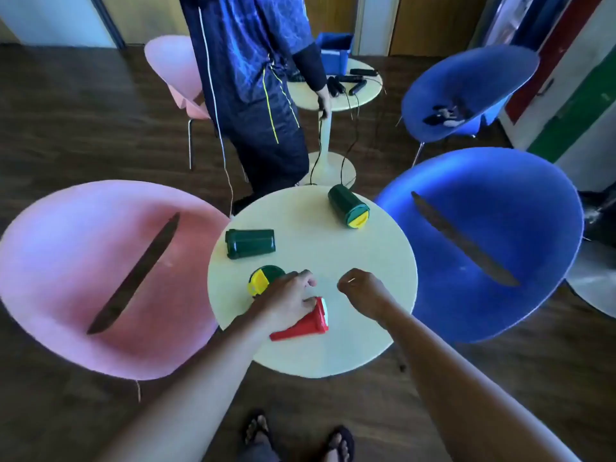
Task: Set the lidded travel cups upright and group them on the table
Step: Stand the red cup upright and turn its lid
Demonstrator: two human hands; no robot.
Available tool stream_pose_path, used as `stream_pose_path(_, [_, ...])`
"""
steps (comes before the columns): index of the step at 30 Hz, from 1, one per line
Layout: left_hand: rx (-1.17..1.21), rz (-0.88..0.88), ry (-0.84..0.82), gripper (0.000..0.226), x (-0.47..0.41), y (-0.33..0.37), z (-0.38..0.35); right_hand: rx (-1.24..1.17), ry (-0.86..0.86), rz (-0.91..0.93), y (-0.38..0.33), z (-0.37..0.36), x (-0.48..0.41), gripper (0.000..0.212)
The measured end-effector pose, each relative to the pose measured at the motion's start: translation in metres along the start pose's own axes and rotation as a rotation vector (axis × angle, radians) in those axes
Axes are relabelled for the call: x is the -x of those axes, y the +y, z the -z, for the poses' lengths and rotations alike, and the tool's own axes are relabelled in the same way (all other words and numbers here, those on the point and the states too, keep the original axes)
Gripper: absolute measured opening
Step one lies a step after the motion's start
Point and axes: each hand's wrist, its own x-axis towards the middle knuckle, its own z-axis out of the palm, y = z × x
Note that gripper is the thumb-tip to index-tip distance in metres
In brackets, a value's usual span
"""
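Note:
Four lidded cups are on the round cream table [366,295]. A red cup [301,326] lies on its side near the front edge, and my left hand [288,296] grips its white-topped lid end. Just left of that hand a green cup [263,280] stands upright, its yellow-and-green lid facing up. Another green cup [250,243] lies on its side at the left. A third green cup [346,205] with a yellow lid lies at the far right. My right hand [358,288] hovers over the table's middle, fingers curled, holding nothing.
A pink chair [83,278] presses against the table's left side and a blue chair [483,245] against its right. A person in dark blue clothes [253,95] stands just beyond the table. Behind is a small table [333,95] with cables and controllers.

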Motion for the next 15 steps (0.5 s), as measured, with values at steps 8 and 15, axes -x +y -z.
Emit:
stream_pose_path(8, [-0.409, -0.029, -0.242, 0.072, -0.004, -0.009, -0.064, -0.350, -0.103, -0.324, 0.080, -0.047, -0.011, 0.018])
stream_pose_path(15, [-0.559, -0.029, -0.230, 0.070, -0.020, -0.024, -0.094, -0.659, -0.141, -0.424, 0.100, -0.074, -0.021, 0.014])
